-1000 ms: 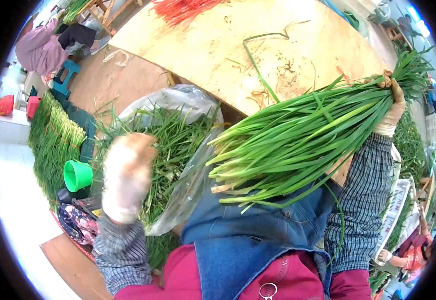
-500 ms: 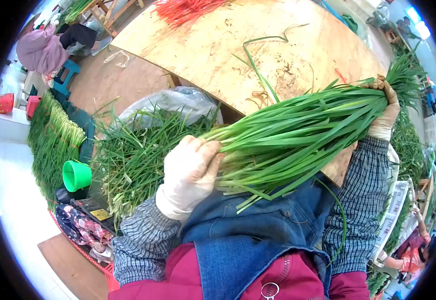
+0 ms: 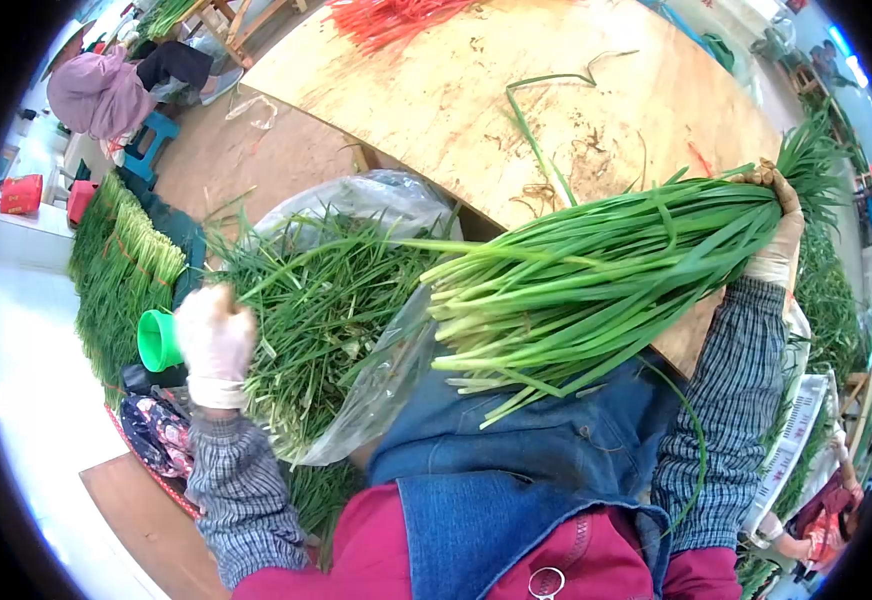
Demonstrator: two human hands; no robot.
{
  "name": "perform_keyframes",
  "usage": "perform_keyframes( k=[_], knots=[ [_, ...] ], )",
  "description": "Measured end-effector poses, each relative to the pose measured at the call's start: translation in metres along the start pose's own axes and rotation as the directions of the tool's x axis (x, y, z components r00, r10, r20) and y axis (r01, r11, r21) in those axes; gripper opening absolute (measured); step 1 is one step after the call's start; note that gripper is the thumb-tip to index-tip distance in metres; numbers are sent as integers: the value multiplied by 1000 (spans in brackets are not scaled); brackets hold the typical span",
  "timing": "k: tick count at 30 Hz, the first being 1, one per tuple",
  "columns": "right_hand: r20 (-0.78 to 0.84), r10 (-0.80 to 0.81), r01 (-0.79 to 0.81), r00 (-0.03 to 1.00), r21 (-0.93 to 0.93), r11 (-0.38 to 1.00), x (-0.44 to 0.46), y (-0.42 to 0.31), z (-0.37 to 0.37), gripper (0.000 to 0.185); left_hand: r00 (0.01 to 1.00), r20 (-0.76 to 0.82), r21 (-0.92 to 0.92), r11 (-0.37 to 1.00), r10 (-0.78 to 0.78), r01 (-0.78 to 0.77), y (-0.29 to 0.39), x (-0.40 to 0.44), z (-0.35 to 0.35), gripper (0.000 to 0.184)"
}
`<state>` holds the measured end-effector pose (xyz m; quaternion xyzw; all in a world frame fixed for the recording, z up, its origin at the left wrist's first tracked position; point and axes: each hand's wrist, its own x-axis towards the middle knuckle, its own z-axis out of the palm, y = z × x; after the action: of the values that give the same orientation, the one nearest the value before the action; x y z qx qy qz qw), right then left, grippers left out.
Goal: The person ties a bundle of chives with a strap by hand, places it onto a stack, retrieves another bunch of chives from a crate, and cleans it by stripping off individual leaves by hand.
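Note:
A thick bunch of garlic chives [image 3: 596, 270] lies slantwise in front of me, pale cut ends to the left, green tips to the right. Wrapped round its leafy end near the table's right corner is my right hand [image 3: 778, 215], in a dirty pale glove. My left hand [image 3: 218, 340], in a white glove, is apart from the bunch, beside the green bucket and at the left edge of a heap of loose chive leaves [image 3: 326, 290]. Its fingers look curled, but motion blurs them and I cannot make out what they hold.
A wooden table [image 3: 436, 110] bears red ties [image 3: 391, 20] and a stray leaf. Clear plastic sheeting [image 3: 381, 370] surrounds the heap. At left are a green bucket [image 3: 158, 340], stacked chives [image 3: 126, 270] and a seated person [image 3: 106, 90]. Another person [image 3: 826, 520] is at lower right.
My left hand has left the stem ends of the bunch and moved left across the loose leaf heap. My right hand still grips the bunch. More of the plastic sheet now shows.

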<state>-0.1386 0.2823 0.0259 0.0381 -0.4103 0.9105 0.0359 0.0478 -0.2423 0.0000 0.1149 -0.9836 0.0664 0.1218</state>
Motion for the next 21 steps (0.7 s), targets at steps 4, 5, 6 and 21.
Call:
perform_keyframes(
  k=[4, 5, 6, 21],
  knots=[
    [-57, 21, -19, 998, 30, 999, 3, 0, -2, 14, 989, -105, 81, 992, 106, -97, -11, -32, 3, 12],
    [-55, 23, -22, 998, 23, 999, 3, -1, -4, 14, 972, -171, -230, 952, 163, -200, 24, -30, -8, 14],
    [-46, 23, -22, 999, 16, 1000, 4, -3, -3, 13, 972, -111, -555, 798, 209, -235, 54, -30, -15, 16],
    [-197, -30, -5, 980, -175, 984, 6, -4, -17, 14, 839, -342, -533, 649, 423, -543, 169, 3, 2, 33]
  ],
)
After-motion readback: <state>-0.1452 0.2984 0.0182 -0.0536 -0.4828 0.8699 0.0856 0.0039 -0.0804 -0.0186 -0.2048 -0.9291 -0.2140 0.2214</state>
